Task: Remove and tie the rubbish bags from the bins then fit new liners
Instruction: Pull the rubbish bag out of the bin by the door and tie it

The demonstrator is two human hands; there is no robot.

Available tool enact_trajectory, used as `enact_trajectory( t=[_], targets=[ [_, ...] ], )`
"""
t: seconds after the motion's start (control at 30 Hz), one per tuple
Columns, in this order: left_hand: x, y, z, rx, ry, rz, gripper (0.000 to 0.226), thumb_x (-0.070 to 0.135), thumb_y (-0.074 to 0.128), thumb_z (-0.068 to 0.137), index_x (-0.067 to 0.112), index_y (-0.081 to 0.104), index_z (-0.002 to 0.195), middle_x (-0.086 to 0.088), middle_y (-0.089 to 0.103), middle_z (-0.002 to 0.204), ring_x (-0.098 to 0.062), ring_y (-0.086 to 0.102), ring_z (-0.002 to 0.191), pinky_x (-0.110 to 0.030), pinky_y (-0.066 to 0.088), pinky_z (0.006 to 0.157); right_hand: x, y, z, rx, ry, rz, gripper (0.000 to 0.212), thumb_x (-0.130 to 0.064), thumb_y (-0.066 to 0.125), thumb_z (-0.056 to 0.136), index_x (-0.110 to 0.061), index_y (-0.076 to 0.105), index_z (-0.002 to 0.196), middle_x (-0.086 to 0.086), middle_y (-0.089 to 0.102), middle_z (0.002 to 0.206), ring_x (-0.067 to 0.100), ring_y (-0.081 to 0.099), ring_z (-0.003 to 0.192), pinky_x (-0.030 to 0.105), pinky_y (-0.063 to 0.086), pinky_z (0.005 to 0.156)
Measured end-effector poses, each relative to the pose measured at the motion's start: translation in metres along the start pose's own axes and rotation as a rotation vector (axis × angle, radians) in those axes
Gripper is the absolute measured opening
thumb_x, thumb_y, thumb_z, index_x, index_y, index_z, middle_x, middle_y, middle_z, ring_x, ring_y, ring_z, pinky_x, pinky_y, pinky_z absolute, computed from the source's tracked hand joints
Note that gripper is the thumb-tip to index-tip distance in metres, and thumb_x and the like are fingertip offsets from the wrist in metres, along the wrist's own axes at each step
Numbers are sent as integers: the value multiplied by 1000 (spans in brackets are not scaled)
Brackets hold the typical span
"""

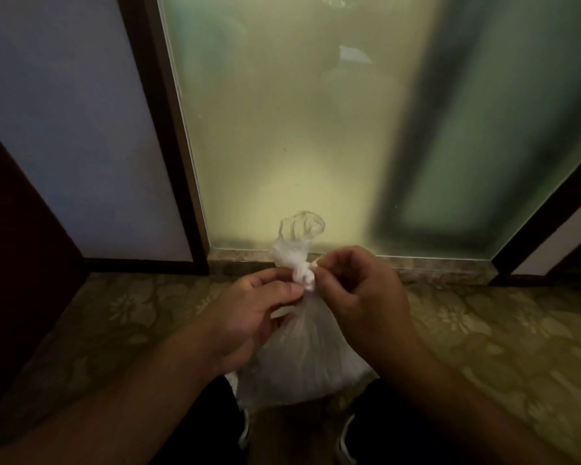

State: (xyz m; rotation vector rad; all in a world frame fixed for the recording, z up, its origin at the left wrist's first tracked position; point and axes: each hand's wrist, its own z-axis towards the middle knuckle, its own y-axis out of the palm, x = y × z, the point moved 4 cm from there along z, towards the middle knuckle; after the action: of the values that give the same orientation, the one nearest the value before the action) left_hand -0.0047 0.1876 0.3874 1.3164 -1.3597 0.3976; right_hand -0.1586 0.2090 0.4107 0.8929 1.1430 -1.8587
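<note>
A translucent white rubbish bag [302, 360] hangs in front of me, low in the middle of the view. Its neck is twisted into a knot [303, 276], and a loose loop of plastic sticks up above that. My left hand [252, 313] pinches the bag's neck from the left, just below the knot. My right hand [359, 293] grips the knot from the right with thumb and fingertips. The bag's lower part bulges between my forearms. No bin shows in the view.
A frosted glass panel [316, 129] in a dark frame [168, 146] stands straight ahead above a stone sill [416, 265]. Patterned carpet [483, 330] covers the floor. A dark wooden surface [21, 246] stands at the left. My dark shoes [346, 441] are below the bag.
</note>
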Motion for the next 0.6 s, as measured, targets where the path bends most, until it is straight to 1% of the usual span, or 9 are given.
enact_trajectory(
  t=[0.1, 0.2, 0.27, 0.3, 0.37, 0.43, 0.5, 0.57, 0.6],
  targets=[
    [5, 0, 0, 44, 58, 19, 26, 11, 67, 79, 7, 74, 104, -16, 74, 101, -26, 71, 89, -38, 57, 79, -4, -3, -2, -72, -9, 76, 12, -8, 73, 86, -20, 73, 89, -7, 74, 81, 5, 71, 76, 15, 51, 68],
    [12, -2, 0, 68, 149, 302, 14, 15, 68, 85, 16, 79, 94, -8, 76, 96, -22, 72, 90, -34, 58, 80, -8, -4, -4, -127, -6, 29, 9, -16, 76, 86, -23, 75, 91, -12, 76, 83, 0, 71, 77, 14, 53, 69],
    [18, -2, -1, 93, 203, 472, 10, 22, 70, 84, 20, 79, 89, 0, 76, 91, -11, 71, 85, -23, 56, 74, -10, -5, -4, -117, -2, -38, 5, -23, 77, 86, -24, 75, 90, -13, 75, 80, -2, 70, 75, 14, 54, 68],
    [21, -1, -3, 97, 219, 543, 11, 26, 71, 82, 23, 78, 91, 5, 76, 91, -6, 71, 84, -19, 55, 72, -11, -5, -3, -105, 1, -75, 3, -25, 76, 85, -24, 75, 88, -13, 74, 78, -2, 69, 73, 13, 53, 66],
    [23, -3, -2, 102, 261, 714, 19, 36, 75, 76, 32, 75, 94, 15, 74, 95, -1, 69, 90, -19, 54, 76, -10, -5, -2, -80, 24, -147, 3, -27, 74, 84, -26, 73, 81, -13, 71, 71, -2, 67, 69, 11, 49, 60],
    [23, -5, -2, 105, 291, 859, 18, 30, 76, 80, 40, 71, 94, 24, 71, 96, 3, 66, 93, -18, 52, 79, -8, -4, -1, -64, 55, -201, 8, -28, 73, 83, -27, 70, 76, -12, 69, 67, 0, 65, 67, 14, 49, 57],
    [20, -7, -2, 120, 280, 835, 17, 21, 69, 89, 38, 70, 90, 24, 71, 92, 4, 66, 87, -17, 53, 75, -6, -2, -2, -71, 54, -269, 9, -29, 72, 85, -25, 69, 77, -10, 67, 66, 3, 64, 66, 16, 49, 56],
    [17, -7, -2, 150, 208, 686, 6, 28, 64, 91, 30, 70, 91, 14, 74, 86, -1, 68, 80, -26, 57, 73, -7, 1, -5, -92, -1, -344, 10, -31, 70, 86, -24, 68, 79, -9, 65, 66, 6, 62, 63, 18, 49, 55],
    [16, -6, -2, 168, 196, 671, 9, 36, 63, 90, 28, 68, 92, 12, 74, 83, 1, 68, 77, -23, 57, 69, -10, 4, -8, -102, -52, -381, 13, -34, 67, 85, -23, 67, 80, -8, 65, 66, 7, 62, 61, 23, 52, 57]
  ],
)
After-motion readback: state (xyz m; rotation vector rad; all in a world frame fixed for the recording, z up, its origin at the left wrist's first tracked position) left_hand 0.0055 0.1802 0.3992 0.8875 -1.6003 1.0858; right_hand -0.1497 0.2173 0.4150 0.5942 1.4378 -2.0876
